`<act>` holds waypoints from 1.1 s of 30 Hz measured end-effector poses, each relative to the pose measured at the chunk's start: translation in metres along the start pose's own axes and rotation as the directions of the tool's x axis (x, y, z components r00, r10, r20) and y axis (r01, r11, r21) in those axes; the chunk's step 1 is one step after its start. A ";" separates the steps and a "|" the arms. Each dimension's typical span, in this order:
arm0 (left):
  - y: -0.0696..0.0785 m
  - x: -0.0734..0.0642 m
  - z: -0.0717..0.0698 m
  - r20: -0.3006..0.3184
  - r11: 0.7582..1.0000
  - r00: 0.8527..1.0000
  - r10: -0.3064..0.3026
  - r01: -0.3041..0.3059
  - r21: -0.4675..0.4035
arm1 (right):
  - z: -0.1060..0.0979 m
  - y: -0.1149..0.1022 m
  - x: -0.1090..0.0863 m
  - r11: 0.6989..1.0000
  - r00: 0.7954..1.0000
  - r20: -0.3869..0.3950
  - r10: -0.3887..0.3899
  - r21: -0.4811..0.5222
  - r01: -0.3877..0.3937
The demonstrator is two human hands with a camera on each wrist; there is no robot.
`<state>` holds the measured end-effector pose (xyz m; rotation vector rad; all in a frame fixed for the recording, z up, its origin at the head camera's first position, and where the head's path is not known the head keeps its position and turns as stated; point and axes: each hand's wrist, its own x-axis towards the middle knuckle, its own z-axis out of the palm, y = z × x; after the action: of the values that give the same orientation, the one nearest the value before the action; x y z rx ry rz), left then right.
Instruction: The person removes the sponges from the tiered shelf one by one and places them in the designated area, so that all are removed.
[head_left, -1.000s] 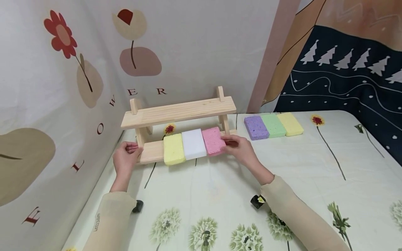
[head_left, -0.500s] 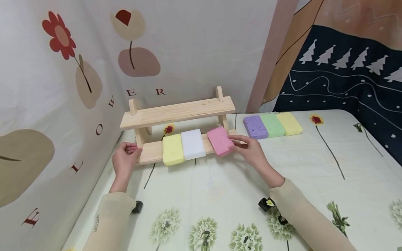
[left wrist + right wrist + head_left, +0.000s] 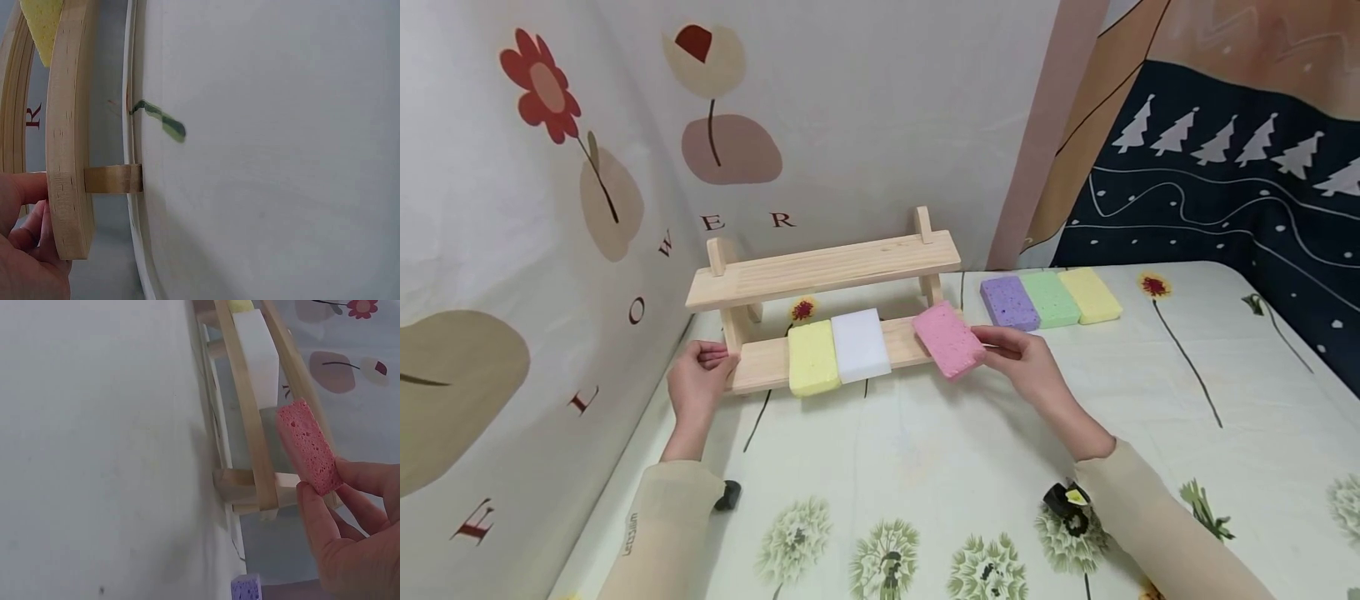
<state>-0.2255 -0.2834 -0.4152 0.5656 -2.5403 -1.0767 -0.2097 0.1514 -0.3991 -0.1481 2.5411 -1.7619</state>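
A pink sponge (image 3: 949, 340) is pinched between the thumb and fingers of my right hand (image 3: 1028, 360), tilted over the right end of the lower shelf board. In the right wrist view the porous edge of the pink sponge (image 3: 307, 447) faces the camera. My left hand (image 3: 698, 377) grips the left end of the small two-tier wooden shelf (image 3: 823, 271); the left wrist view shows its fingers around the end of the lower board (image 3: 70, 137). On that board a yellow sponge (image 3: 814, 358) and a white sponge (image 3: 861, 344) lie side by side.
Right of the shelf, a purple sponge (image 3: 1010, 302), a green sponge (image 3: 1050, 298) and a second yellow sponge (image 3: 1090, 294) lie in a row on the flower-print cloth (image 3: 880, 467). Printed fabric (image 3: 865, 108) hangs behind the shelf and at the left.
My right hand has drawn the pink sponge away from the white one, to the right, turning it. The left hand and shelf have stayed in place.
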 end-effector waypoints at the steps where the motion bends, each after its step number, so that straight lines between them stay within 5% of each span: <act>1: 0.000 0.000 0.000 -0.002 1.000 1.000 0.001 -0.001 0.001 | -0.002 0.000 -0.001 1.000 1.000 0.000 0.003 0.004 -0.003; 14: -0.002 0.000 0.000 -0.009 1.000 1.000 0.011 -0.011 -0.004 | -0.034 0.012 -0.012 0.998 0.999 -0.043 0.005 0.064 -0.002; 33: 0.000 0.001 0.000 -0.008 1.000 1.000 -0.002 0.002 0.000 | -0.072 0.041 -0.023 0.998 0.995 -0.089 0.052 -0.041 -0.056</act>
<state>-0.2264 -0.2837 -0.4154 0.5710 -2.5336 -1.0732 -0.1958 0.2345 -0.4123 -0.0026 2.6183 -1.7324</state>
